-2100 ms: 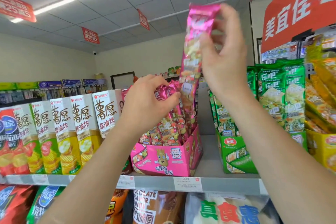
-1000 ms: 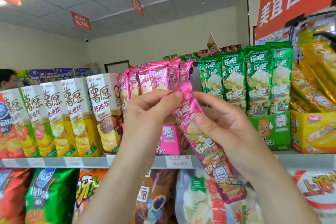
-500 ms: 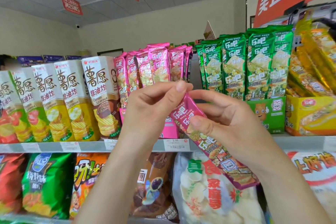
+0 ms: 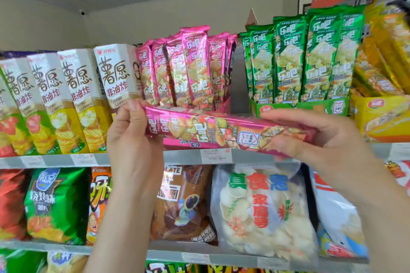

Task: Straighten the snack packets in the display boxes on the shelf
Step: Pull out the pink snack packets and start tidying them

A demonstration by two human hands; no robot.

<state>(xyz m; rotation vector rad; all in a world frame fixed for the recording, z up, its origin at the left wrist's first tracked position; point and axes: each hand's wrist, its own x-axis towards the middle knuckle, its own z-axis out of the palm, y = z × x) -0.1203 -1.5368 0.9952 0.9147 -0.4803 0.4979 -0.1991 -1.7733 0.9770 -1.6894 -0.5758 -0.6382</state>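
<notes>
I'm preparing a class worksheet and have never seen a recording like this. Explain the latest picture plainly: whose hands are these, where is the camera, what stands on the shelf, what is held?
No machine here: a person wears a wide-angle camera on the head, so you look forward and down at their own hands. The left hand pinches one end of a long pink packet; the right hand holds the other end, so it lies roughly level before the shelf. On the shelf stand white-and-yellow cartons, upright pink packets, green packets in a green box, and yellow packets at the right. Bigger snack bags sit below.
</notes>
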